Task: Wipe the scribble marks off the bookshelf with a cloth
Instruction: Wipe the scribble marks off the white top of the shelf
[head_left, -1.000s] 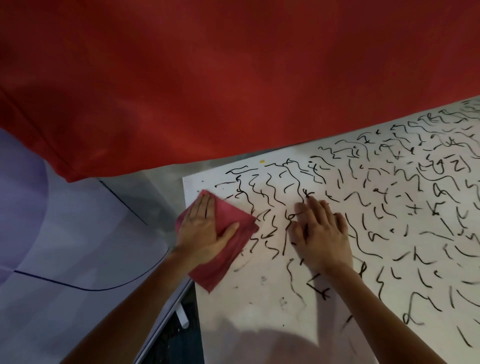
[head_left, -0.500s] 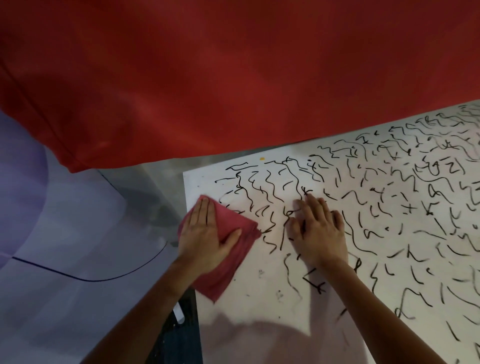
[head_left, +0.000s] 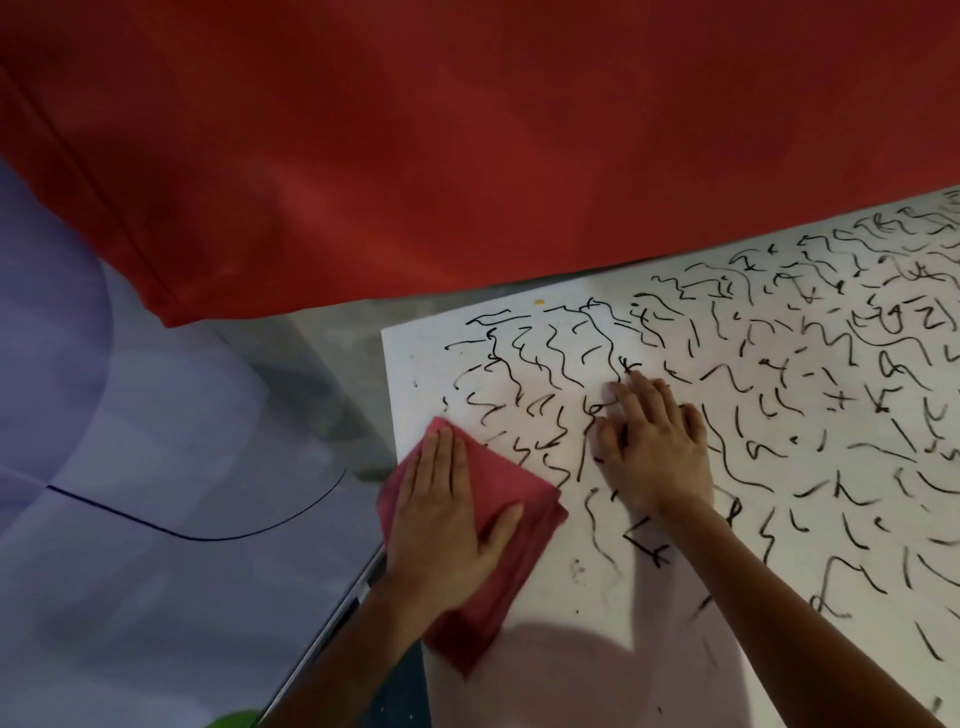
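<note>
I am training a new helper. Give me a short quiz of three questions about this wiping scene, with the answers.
1. True or false: the right hand grips the cloth.
2. Which hand presses the cloth? A) the left hand B) the right hand C) both hands
3. Fill in: the scribble marks on the white shelf panel are ___ in colour.
Key: 1 false; 2 A; 3 black.

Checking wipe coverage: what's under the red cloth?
The cloth lies on the white shelf panel at its left edge, with the left hand pressed flat on top. Whether any ink lies beneath it is hidden.
</note>
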